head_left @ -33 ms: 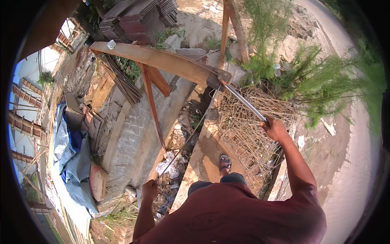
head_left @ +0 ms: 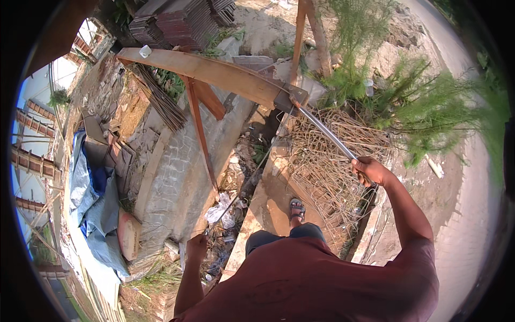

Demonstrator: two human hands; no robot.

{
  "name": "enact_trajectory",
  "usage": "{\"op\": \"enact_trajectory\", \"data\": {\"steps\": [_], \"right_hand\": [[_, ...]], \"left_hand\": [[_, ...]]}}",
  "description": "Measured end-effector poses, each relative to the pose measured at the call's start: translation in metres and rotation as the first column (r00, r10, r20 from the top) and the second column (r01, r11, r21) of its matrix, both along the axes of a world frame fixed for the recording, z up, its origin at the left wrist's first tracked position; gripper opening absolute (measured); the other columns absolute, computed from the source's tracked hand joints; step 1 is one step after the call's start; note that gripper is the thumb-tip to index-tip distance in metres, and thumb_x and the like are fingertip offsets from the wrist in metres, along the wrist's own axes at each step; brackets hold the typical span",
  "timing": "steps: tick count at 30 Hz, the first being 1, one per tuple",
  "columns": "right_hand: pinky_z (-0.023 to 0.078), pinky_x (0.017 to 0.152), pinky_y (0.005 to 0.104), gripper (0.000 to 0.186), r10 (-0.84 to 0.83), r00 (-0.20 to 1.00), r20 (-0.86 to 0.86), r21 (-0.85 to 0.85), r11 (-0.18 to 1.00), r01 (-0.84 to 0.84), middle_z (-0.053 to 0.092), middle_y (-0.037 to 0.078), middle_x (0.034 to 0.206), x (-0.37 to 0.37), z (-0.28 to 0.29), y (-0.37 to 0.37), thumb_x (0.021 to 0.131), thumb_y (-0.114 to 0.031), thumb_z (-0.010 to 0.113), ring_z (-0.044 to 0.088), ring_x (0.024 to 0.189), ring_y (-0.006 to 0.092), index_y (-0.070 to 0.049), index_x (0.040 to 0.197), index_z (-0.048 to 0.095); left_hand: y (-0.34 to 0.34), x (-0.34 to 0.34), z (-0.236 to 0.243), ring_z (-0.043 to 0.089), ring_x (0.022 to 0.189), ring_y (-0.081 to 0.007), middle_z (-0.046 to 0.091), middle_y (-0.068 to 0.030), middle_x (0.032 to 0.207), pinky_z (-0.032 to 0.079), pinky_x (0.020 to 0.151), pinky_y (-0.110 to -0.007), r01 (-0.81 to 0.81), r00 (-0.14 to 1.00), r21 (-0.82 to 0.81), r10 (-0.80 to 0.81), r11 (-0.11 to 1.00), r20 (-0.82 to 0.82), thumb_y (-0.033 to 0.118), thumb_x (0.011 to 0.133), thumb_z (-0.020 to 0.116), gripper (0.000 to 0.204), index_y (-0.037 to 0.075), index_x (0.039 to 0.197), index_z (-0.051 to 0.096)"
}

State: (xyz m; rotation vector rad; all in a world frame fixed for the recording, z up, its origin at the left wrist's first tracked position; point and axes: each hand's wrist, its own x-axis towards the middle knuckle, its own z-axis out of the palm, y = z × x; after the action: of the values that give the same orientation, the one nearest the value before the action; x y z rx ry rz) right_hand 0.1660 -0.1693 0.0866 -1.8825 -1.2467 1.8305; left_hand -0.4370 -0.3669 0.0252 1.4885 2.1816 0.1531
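Observation:
My right hand [head_left: 371,172] is closed around the lower end of a silvery metal pipe [head_left: 328,132]. The pipe's orange-tinted far tip meets a dark metal plate [head_left: 286,99] on the end of a long wooden beam [head_left: 209,71]. On the other side, my left hand [head_left: 197,247] is closed on a thin steel rod [head_left: 232,203]. From that fist the rod slants up and right to the plate; how it sits there is too small to tell.
Bent steel rods [head_left: 330,188] lie heaped right of my sandalled foot [head_left: 296,210]. Straight rods [head_left: 155,96] lean under the beam, which has wooden legs [head_left: 199,134]. A littered ditch [head_left: 249,188] runs beside a stone wall [head_left: 171,166]. A blue tarp [head_left: 99,214] lies left, bushes [head_left: 418,107] stand right.
My right hand has shifted slightly right on the pipe, and its curled fingers show more. The left hand stays closed on the rod; the view has tilted slightly.

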Motion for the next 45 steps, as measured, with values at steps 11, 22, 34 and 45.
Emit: {"op": "enact_trajectory", "data": {"steps": [11, 22, 34, 45], "right_hand": [[0.03, 0.034, 0.0265, 0.041, -0.421, 0.851, -0.315, -0.18, 0.907, 0.382, 0.042, 0.002, 0.051, -0.098, -0.028, -0.053, 0.092, -0.045, 0.051, 0.037, 0.035, 0.0119, -0.008, 0.076, 0.047], [0.039, 0.043, 0.0319, 0.032, -0.164, 0.983, 0.086, 0.253, 0.958, 0.137, 0.052, 0.005, 0.056, -0.076, -0.061, -0.03, 0.084, -0.033, 0.065, 0.051, 0.046, 0.0158, -0.003, 0.08, 0.056], [0.045, 0.058, 0.0345, 0.028, -0.422, 0.899, 0.119, 0.807, 0.568, 0.16, 0.059, 0.012, 0.065, -0.056, -0.014, 0.031, 0.083, -0.026, 0.067, 0.055, 0.06, 0.021, 0.0, 0.074, 0.058], [0.042, 0.088, 0.0365, 0.043, -0.164, 0.985, -0.043, 0.97, 0.229, 0.08, 0.059, 0.019, 0.117, -0.079, 0.112, 0.189, 0.086, -0.033, 0.064, 0.057, 0.106, 0.0247, -0.002, 0.114, 0.059]], "left_hand": [[0.093, -0.074, 0.035, 0.059, 0.07, -0.0366, 0.06, -0.019, 0.072, 0.045, 0.063, -0.042, 0.138, 0.985, -0.146, -0.151, 0.98, -0.079, 0.032, 0.087, 0.059, 0.03, 0.003, 0.079, 0.06], [0.219, 0.093, 0.027, 0.052, 0.059, -0.0102, 0.058, -0.0017, 0.072, 0.043, 0.054, -0.027, 0.17, 0.729, -0.169, -0.009, 0.971, 0.684, 0.027, 0.091, 0.057, 0.026, 0.002, 0.099, 0.057], [0.184, 0.118, 0.083, 0.051, 0.049, -0.0195, 0.049, -0.0102, 0.055, 0.039, 0.049, -0.035, 0.022, 0.976, 0.573, -0.143, 0.819, 0.167, 0.025, 0.088, 0.057, 0.029, 0.001, 0.072, 0.051], [0.141, 0.061, 0.103, 0.034, 0.04, -0.0063, 0.038, 0.0019, 0.05, 0.026, 0.038, -0.023, -0.425, 0.643, 0.492, -0.129, 0.76, 0.755, 0.028, 0.097, 0.044, 0.037, 0.01, 0.064, 0.043]]}}
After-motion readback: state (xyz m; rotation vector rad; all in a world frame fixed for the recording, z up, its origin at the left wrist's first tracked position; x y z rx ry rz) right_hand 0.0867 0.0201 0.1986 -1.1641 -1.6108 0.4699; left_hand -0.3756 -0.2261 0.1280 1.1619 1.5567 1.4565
